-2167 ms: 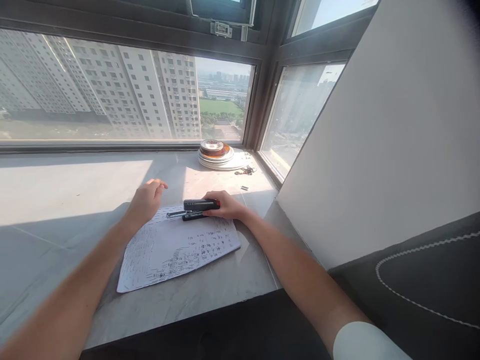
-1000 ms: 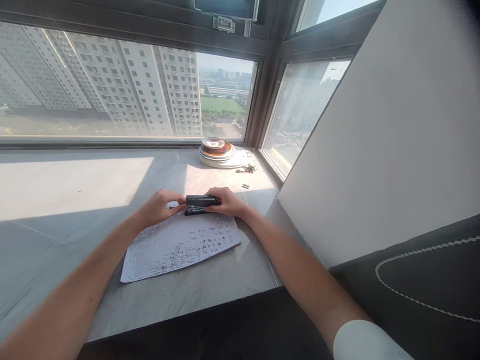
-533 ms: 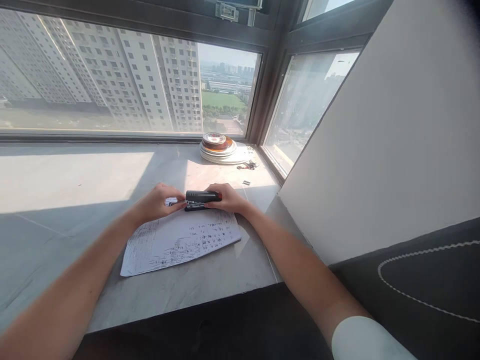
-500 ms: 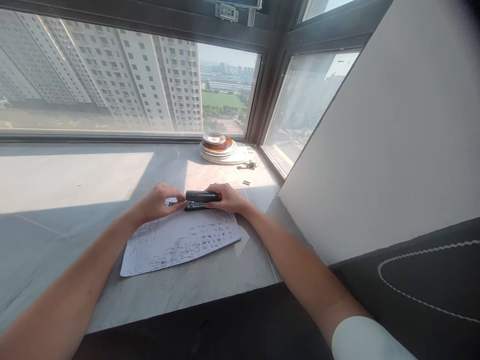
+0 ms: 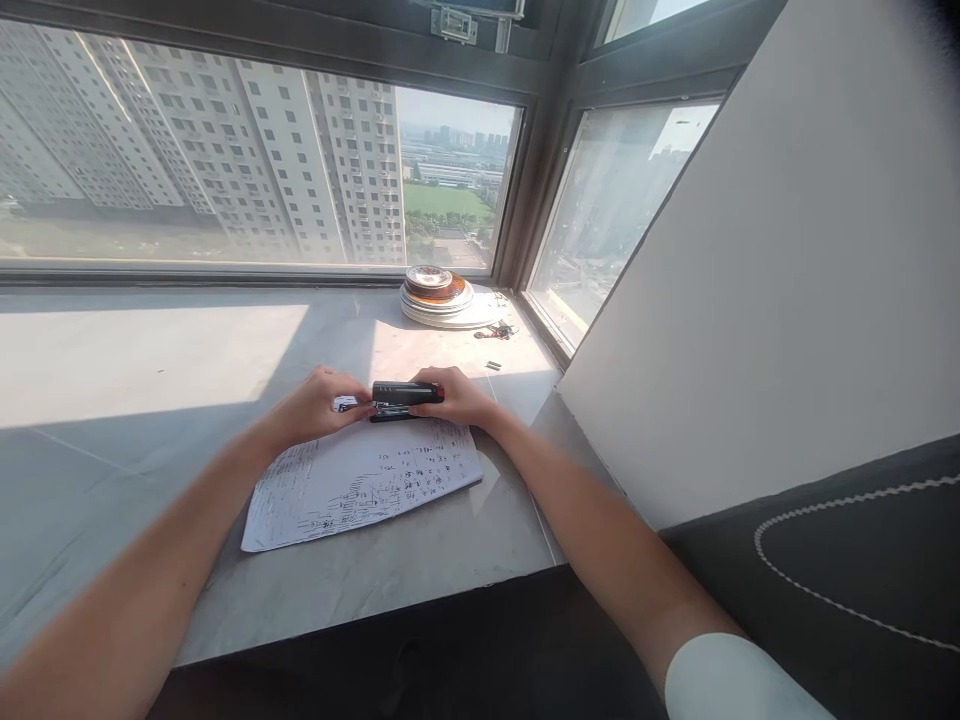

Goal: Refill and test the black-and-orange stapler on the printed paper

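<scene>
A black stapler [image 5: 405, 392] with a red patch at its rear is held level over the far edge of a paper stack. My right hand [image 5: 454, 395] is closed around its rear end. Its jaws are parted, and a metal strip shows between them. At the front end, my left hand [image 5: 330, 400] pinches with thumb and forefinger touching the stapler. A small dark and silvery piece shows inside that pinch, too small to name. Beneath both hands lie the papers [image 5: 337, 470], covered in handwriting and slightly curled.
Stacked plates [image 5: 439, 310] stand by the window corner. Near them are a small tangle of dark and red items [image 5: 496, 330] and short grey strips [image 5: 493, 365]. A white wall [image 5: 750, 300] slants up on the right. The marble sill [image 5: 360, 600] ends at a dark front edge.
</scene>
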